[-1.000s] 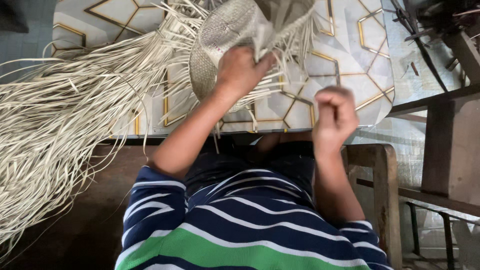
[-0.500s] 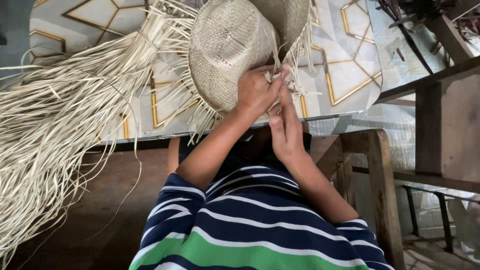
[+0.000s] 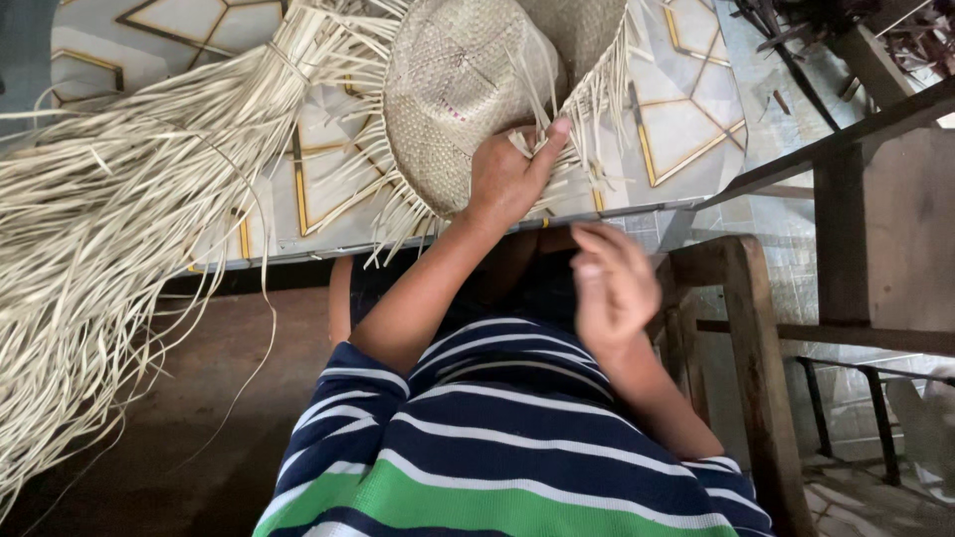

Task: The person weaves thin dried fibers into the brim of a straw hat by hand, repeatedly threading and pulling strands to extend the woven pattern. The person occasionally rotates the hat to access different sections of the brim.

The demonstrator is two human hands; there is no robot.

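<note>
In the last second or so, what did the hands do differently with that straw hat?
Half a second ago both hands met at the hat's fringed edge. Now the right hand has pulled back toward the body, blurred and off the woven hat, while the left hand keeps gripping loose strands at the brim. The straw bundle and the patterned table stayed as they were.

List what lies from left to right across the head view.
Bundle of straw strips → woven straw hat → left hand on the hat → right hand → wooden chair → wooden post.
</note>
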